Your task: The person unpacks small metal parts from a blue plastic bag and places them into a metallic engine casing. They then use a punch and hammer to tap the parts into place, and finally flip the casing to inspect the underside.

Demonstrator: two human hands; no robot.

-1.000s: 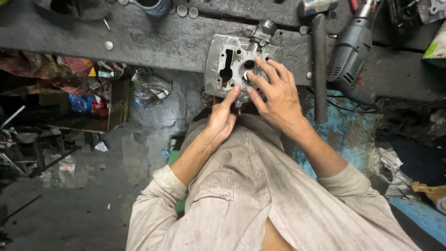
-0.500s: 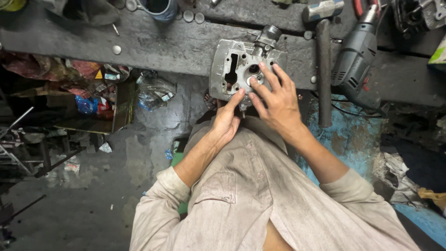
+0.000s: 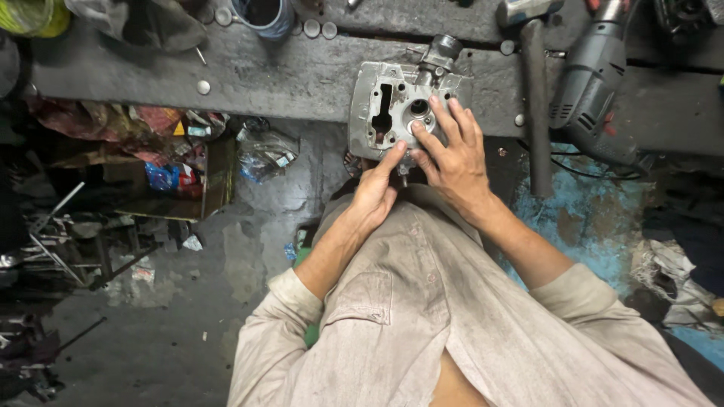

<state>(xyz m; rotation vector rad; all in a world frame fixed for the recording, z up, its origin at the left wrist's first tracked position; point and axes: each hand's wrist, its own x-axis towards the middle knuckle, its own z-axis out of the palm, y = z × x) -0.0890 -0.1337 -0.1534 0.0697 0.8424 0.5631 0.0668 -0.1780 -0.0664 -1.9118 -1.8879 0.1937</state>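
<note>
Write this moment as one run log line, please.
left hand: touching engine part | right hand: flat on it | support: workbench

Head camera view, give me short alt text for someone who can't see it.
Seen from above, a person's left hand and right hand press on a grey metal engine part at the edge of a dark workbench. A power drill and a hammer lie to the right.
</note>
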